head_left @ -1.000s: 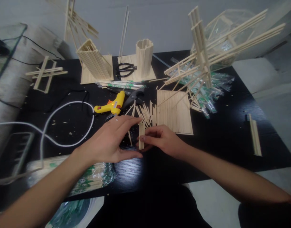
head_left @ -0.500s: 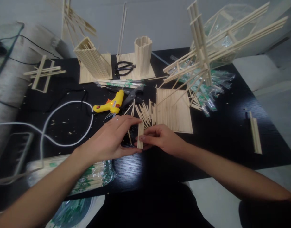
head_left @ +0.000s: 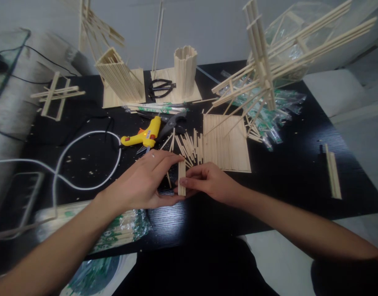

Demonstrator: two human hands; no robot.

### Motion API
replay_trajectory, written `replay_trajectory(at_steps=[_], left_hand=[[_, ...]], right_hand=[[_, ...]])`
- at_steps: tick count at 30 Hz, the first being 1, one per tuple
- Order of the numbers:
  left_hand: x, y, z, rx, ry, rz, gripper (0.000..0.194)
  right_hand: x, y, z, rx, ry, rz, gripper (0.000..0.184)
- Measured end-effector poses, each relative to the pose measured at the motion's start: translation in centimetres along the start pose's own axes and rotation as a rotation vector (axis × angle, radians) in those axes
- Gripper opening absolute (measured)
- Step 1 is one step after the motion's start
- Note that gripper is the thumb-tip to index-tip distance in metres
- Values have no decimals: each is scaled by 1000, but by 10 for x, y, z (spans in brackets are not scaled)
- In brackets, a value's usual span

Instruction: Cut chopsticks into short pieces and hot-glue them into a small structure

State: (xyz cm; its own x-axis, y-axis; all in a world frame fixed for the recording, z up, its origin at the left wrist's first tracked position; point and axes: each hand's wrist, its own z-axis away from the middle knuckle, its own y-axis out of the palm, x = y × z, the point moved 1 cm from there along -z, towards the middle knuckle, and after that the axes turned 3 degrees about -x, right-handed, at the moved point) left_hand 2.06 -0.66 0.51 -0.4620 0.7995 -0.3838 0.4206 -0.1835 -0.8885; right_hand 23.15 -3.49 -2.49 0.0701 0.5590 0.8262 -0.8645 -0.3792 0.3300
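Between both hands, above the front of the black table, stands a small bundle of short wooden sticks point(head_left: 182, 176) side by side, held upright. My left hand point(head_left: 148, 179) grips its top and bottom ends between finger and thumb. My right hand point(head_left: 209, 181) pinches it from the right side, thumb on the near face, the other fingers partly hidden behind. Loose short sticks point(head_left: 189, 148) lie just beyond the hands, next to a flat stick panel point(head_left: 227, 144). A yellow hot glue gun point(head_left: 142, 133) rests past my left hand, beside dark-handled cutters point(head_left: 173, 123).
At the back stand a slanted stick tower point(head_left: 119, 76) and a round stick tower point(head_left: 185, 74), with black scissors point(head_left: 161, 88) between. A tall stick frame point(head_left: 263, 70) rises at right. A white cable point(head_left: 84, 133) loops at left, near a packet of chopsticks point(head_left: 124, 228).
The stick bundle is tipped slightly more upright, its lower end a little lower. Both hands keep their hold and have barely moved.
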Motion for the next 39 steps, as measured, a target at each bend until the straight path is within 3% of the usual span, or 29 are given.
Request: replay_trajectory(at_steps=[8,14,19,23,27,31,36,39], left_hand=[[2,1,-2,6,-8,-12,68],[6,0,-2,80,-43,-143,64],[3,1,-3,145,-10,-166,61],[2,-3,-2,106,-23,-134,64],[15,-14,2,-64,-188,-102,70],[34,-28,6,-262,-446,-172,67],[62,-42,13,-284,-757,-234,69],[78,-47,19,-252,-834,-244,70]], right_hand=[[-4,0,-1,31,7,9,36],[-5,-6,-2,-148,-119,113,29],[-3,-13,0,-328,-328,438,16],[0,-18,1,-442,-588,813,6],[-4,-23,-2,-452,-777,1053,6],[-9,-25,-4,-399,-805,1109,10],[-8,-23,-4,-367,-806,1101,16],[-7,-21,-3,-361,-819,1105,19]])
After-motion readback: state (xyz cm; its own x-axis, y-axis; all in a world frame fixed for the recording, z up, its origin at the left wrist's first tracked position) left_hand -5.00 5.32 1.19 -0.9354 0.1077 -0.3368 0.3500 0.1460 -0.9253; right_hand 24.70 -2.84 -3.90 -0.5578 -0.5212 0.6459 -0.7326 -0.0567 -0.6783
